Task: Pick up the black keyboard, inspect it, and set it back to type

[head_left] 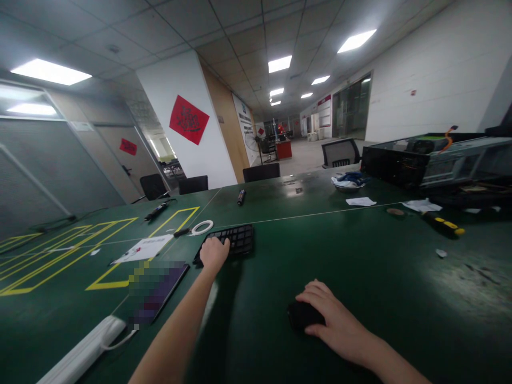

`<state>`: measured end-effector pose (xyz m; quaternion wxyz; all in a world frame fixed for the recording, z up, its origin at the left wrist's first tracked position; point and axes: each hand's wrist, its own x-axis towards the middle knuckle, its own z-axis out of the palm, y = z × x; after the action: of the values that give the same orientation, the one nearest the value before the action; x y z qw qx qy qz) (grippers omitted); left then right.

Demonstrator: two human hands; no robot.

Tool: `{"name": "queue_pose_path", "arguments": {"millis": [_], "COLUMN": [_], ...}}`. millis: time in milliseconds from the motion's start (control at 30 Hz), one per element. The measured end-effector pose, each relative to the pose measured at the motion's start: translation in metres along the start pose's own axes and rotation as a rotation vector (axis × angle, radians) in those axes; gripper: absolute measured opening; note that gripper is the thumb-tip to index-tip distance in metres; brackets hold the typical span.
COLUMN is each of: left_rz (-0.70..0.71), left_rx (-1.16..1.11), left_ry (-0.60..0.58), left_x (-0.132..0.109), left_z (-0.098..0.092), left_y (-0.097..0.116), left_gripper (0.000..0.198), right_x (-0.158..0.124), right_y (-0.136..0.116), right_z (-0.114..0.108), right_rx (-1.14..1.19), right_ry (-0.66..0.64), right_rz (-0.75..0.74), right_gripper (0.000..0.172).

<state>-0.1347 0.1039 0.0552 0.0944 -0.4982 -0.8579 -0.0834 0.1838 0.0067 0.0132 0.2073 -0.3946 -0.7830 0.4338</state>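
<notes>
My left hand (pixel 214 256) rests on the left part of a black keyboard (pixel 242 240), a dark slab with a grid of square keys. Its thumb stands apart from the bent fingers, whose tips are partly hidden; nothing shows in the hand. My right hand (pixel 328 314) is closed over a black computer mouse (pixel 303 316) on the green table (pixel 264 298), fingers over the top and thumb along the near side. Just beyond the keyboard lies a white ring of tape (pixel 202 228), with a short dark object (pixel 182 232) beside it.
On the left are a partly blurred flat panel (pixel 170 290), a white power strip (pixel 86 349) and a paper sheet (pixel 144 249). A dark cylinder (pixel 241 197) lies farther back. To the right are a yellow-black screwdriver (pixel 446 224), a bowl (pixel 349 184) and an open computer case (pixel 394 162).
</notes>
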Motion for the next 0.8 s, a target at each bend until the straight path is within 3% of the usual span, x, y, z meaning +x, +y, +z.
{"name": "queue_pose_path", "arguments": {"millis": [133, 267, 367, 467, 567, 633, 733, 800], "left_rz": [0.215, 0.431, 0.488, 0.49, 0.515, 0.529, 0.514, 0.485], "left_rx": [-0.019, -0.055, -0.115, -0.147, -0.161, -0.167, -0.173, -0.173], "left_ry": [-0.022, -0.129, -0.117, -0.068, -0.047, -0.037, -0.039, -0.054], "left_x": [-0.054, -0.114, -0.135, -0.138, -0.135, -0.135, -0.135, -0.134], "left_z": [-0.004, 0.004, 0.007, 0.006, 0.005, 0.005, 0.006, 0.008], "left_y": [-0.018, -0.045, -0.054, -0.054, -0.052, -0.052, -0.054, -0.054], "left_gripper": [0.029, 0.027, 0.025, 0.025, 0.026, 0.026, 0.025, 0.023], "right_x": [-0.002, -0.004, -0.005, -0.006, -0.007, -0.01, -0.026, -0.042], "right_y": [-0.001, 0.0, 0.001, -0.003, 0.0, 0.015, 0.06, 0.094], "right_z": [0.0, 0.001, 0.003, -0.004, -0.03, -0.058, -0.105, -0.13], "right_rx": [-0.002, -0.026, -0.003, 0.017, -0.082, -0.219, -0.506, -0.653], "right_ry": [-0.01, 0.004, 0.021, 0.091, 0.26, 0.4, 0.589, 0.661], "right_rz": [0.013, 0.008, 0.031, 0.062, 0.067, 0.064, 0.077, 0.175], "right_gripper": [0.045, 0.044, 0.045, 0.046, 0.048, 0.048, 0.051, 0.054]}}
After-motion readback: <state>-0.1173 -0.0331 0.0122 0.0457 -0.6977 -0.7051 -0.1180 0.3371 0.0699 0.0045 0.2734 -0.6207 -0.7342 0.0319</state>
